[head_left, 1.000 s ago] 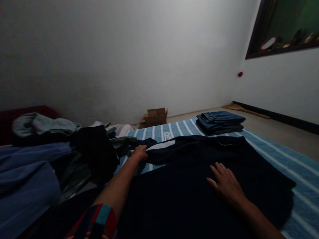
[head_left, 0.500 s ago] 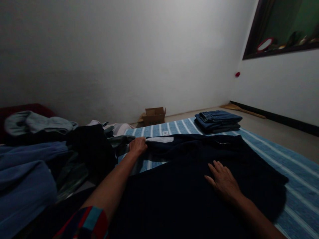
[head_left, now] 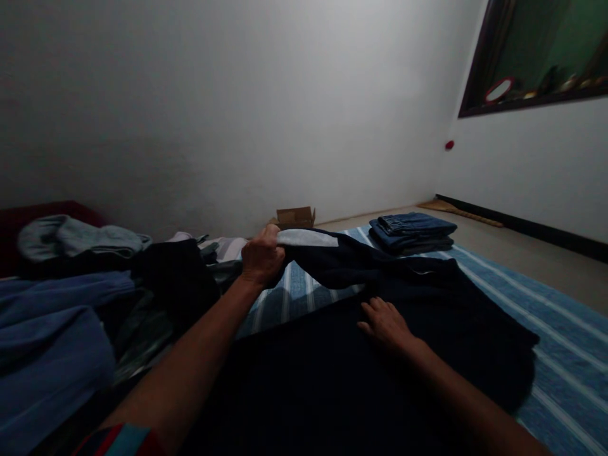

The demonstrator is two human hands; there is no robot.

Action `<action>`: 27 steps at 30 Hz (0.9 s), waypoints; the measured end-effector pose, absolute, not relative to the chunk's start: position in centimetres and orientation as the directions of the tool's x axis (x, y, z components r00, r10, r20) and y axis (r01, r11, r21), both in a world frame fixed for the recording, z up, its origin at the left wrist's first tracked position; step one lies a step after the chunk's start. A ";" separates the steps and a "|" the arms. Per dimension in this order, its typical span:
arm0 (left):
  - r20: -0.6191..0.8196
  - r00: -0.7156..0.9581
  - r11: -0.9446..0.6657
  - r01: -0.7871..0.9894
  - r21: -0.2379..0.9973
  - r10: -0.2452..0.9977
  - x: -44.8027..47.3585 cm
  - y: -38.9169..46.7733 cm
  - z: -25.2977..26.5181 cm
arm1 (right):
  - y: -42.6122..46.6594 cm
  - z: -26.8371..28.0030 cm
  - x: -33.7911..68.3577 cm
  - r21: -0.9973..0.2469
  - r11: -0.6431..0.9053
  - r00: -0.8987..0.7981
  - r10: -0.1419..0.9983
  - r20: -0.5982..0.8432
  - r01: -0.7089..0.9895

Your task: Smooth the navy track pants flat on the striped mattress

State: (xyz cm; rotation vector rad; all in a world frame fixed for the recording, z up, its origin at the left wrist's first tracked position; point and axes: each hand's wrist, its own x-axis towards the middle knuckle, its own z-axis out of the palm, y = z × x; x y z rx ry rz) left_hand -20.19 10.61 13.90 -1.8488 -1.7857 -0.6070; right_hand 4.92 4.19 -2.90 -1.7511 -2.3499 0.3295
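Observation:
Dark navy trousers [head_left: 304, 373] lie spread over the blue striped bed sheet [head_left: 570, 373]. My left hand [head_left: 263, 256] is closed around the end of the far leg and holds it lifted off the sheet. A pale grey panel [head_left: 308, 238] shows on that leg just beside my fist. My right hand [head_left: 386, 322] lies on the trousers near where the two legs meet, fingers stretched forward over the cloth. Much of the near leg is too dark to make out.
Folded jeans [head_left: 413, 229] sit in a stack at the far right of the bed. Heaped clothes [head_left: 52, 342] cover the left side. Beyond the bed's far edge stands an open cardboard box [head_left: 295, 217], near the wall.
My left hand has risen, lifting the leg end off the sheet. My right hand has slid left across the trousers toward the gap between the legs.

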 end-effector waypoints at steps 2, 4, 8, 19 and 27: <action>0.688 0.131 -0.137 0.990 -0.045 0.714 -20.6 9.0 13.7 | 4.3 -3.5 5.0 -0.302 0.275 -0.277 0.960 0.037 0.913; 0.750 0.239 -0.293 0.954 -0.063 0.616 -21.3 6.9 13.3 | 4.3 -3.9 5.2 -0.336 0.282 -0.275 0.959 0.068 0.899; 0.750 0.420 -0.495 0.857 -0.143 0.511 -23.4 2.4 11.2 | 4.4 -4.1 5.5 -0.403 0.292 -0.268 0.956 0.118 0.867; 0.382 0.367 -0.445 0.885 0.138 0.848 -27.3 -2.6 5.9 | 3.4 -1.6 8.9 -0.411 0.277 -0.295 0.955 0.020 0.869; 0.112 0.275 -0.294 0.928 0.230 0.955 -26.6 -1.6 6.7 | 8.6 1.6 13.0 -0.300 -0.024 0.040 0.998 0.047 0.954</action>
